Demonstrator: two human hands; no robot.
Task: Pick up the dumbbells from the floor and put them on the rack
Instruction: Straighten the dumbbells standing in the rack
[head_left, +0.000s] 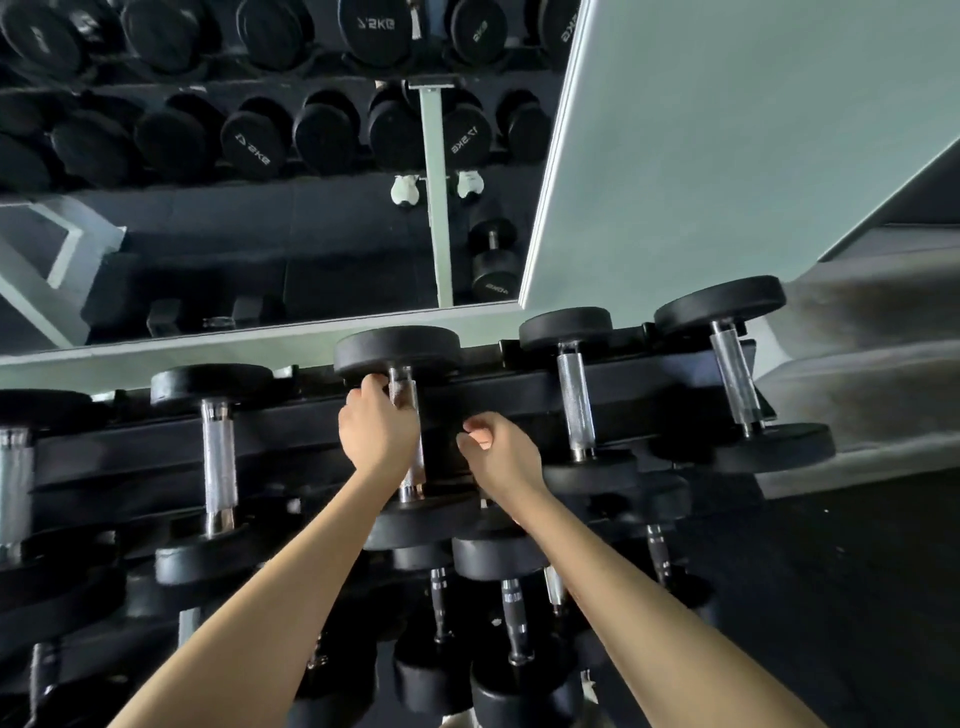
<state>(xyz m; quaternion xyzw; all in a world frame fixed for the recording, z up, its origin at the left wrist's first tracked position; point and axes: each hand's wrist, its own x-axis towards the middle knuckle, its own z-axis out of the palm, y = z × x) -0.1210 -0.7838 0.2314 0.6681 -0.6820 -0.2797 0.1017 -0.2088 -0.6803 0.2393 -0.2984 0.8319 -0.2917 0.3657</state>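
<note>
A black dumbbell (397, 353) with a chrome handle lies across the top tier of the black rack (311, 426), at the middle of the view. My left hand (376, 428) curls round its handle just below the far head. My right hand (501, 452) hovers just right of that handle, fingers loosely curled and holding nothing. Other black dumbbells rest on the same tier: one to the left (215, 457) and two to the right (574, 395) (737, 374).
Lower tiers hold several more dumbbells (511, 613). A mirror (260, 234) behind the rack reflects the rows of dumbbells, white shoes and one dumbbell on the floor. A pale wall panel (753, 130) rises at the right. Dark floor (831, 597) lies at lower right.
</note>
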